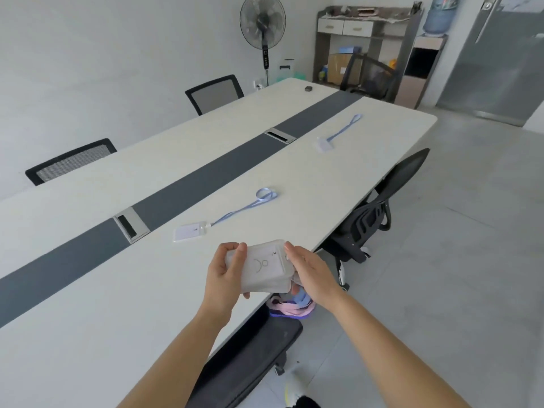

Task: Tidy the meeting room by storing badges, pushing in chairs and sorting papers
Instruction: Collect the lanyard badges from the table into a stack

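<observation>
The held badge [260, 265] has a small dark mark near one end that looks like the number 2. Beside that mark is a little drawing: a small circle with a curved line next to it, like a very simple picture of a person. The near badge [190, 231] lies on the surface [88, 290]. Its white card has one tiny dark stroke that may be the number 1, but it is too small to be sure. The far badge [323, 144] is too far away to read. The fan [263, 22] has small dots on a dark panel on its pole, too tiny to read.
</observation>
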Demonstrator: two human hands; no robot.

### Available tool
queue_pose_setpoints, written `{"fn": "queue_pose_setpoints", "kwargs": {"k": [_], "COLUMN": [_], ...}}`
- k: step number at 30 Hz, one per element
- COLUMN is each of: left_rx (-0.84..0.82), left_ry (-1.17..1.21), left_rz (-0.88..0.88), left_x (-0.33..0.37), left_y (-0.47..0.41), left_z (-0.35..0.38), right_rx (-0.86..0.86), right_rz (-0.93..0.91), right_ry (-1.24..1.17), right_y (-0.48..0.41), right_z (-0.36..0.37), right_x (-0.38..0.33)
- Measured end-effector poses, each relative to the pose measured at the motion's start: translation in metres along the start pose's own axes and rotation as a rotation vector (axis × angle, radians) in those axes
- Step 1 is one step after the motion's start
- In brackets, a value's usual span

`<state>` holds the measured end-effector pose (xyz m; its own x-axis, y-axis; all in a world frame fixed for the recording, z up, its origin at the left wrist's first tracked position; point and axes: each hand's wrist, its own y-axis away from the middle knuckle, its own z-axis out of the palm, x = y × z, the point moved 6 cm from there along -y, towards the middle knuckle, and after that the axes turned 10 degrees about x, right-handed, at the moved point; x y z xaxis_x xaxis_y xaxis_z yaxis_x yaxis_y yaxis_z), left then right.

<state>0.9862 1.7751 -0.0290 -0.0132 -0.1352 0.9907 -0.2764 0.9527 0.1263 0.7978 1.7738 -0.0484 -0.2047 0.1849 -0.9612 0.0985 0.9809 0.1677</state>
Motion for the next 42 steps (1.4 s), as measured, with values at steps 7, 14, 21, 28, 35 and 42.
{"fn": "queue_pose_setpoints", "kwargs": {"k": [7,14,21,28,35,42], "left_rx": [-0.042,0.049,0.239,0.609,0.957,1.047], "left_ry": [-0.016,-0.029,-0.055,0.023,-0.027,-0.065], "left_rz": [-0.125,-0.192,-0.323,-0.485,-0.45,-0.512], "left_x": [-0.029,-0.026,-0.051,-0.048,-0.044,-0.069], "left_y": [-0.082,-0.147,-0.179,-0.18,-0.174,-0.173], "left_z": [0.084,0.107,0.104,0.109,0.107,0.042], "right_rx": [-0.025,-0.137,-0.355,-0.637,-0.922,-0.966], "right_rz": [0.15,0.236,0.234,0.055,-0.017,-0.096], "right_ry": [0.104,0.106,0.191,0.324,0.4,0.543], "right_y": [-0.107,-0.192,-0.263,-0.318,-0.34,-0.368], "right_z": [-0.04,-0.036,-0.004,0.029,0.067,0.15], "right_x": [0.018,0.018,0.039,0.028,0.014,0.021]}}
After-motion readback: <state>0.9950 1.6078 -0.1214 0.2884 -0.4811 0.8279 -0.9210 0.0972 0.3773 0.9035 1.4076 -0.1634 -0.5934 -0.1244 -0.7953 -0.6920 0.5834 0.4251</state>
